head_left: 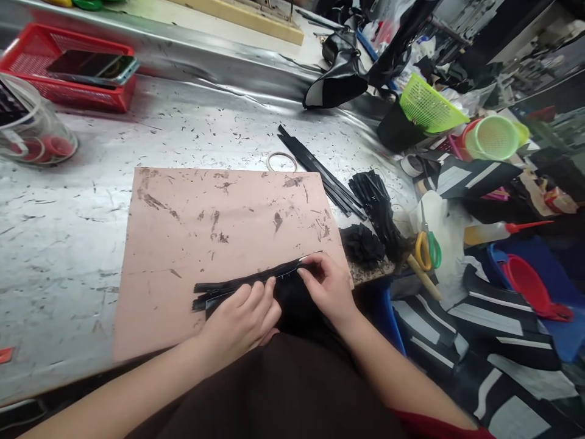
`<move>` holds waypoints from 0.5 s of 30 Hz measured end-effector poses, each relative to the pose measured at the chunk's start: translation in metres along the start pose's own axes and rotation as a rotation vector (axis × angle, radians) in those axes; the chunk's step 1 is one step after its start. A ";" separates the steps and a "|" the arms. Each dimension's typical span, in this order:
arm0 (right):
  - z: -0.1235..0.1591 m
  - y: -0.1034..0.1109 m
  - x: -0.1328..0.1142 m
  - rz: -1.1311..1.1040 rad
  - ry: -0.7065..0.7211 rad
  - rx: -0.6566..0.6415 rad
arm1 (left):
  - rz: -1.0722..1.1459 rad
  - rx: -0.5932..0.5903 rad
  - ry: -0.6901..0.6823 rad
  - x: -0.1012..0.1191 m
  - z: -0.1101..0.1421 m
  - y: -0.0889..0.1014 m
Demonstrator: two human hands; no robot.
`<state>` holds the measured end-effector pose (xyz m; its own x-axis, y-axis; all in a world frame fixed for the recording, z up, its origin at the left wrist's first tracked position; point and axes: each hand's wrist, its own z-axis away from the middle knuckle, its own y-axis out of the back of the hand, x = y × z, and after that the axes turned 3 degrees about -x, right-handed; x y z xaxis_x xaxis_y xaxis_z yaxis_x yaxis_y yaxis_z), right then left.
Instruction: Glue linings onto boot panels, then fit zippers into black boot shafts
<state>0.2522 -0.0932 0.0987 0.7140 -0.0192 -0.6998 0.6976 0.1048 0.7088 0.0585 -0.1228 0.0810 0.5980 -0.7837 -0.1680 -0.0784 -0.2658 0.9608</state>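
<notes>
A bundle of thin black strips lies across the near edge of a stained pink board on the metal-covered table. My left hand presses down on the strips with its fingers curled together on top of them. My right hand pinches the right end of the same strips between thumb and fingers. A black piece of material hangs under the strips between both hands.
More black strips and a black bundle lie right of the board, with a tape ring, yellow-green scissors and a glue bottle. A red basket with a phone and a clear jar stand far left.
</notes>
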 end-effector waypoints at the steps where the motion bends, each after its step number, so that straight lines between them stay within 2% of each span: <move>1: 0.000 -0.001 0.001 0.011 0.012 0.008 | -0.005 0.007 -0.003 0.001 -0.002 0.000; 3: 0.001 -0.002 0.003 0.033 0.036 0.019 | -0.006 0.007 -0.002 0.002 -0.006 0.002; 8: 0.004 -0.006 0.005 0.078 0.102 0.075 | -0.023 -0.096 -0.016 0.003 -0.015 0.004; 15: 0.005 -0.011 0.006 0.060 0.092 0.110 | 0.051 -0.067 -0.035 0.006 -0.027 -0.001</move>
<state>0.2497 -0.0998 0.0871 0.7499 0.0756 -0.6573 0.6595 -0.0063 0.7517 0.0842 -0.1122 0.0848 0.5663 -0.8146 -0.1251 -0.0539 -0.1881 0.9807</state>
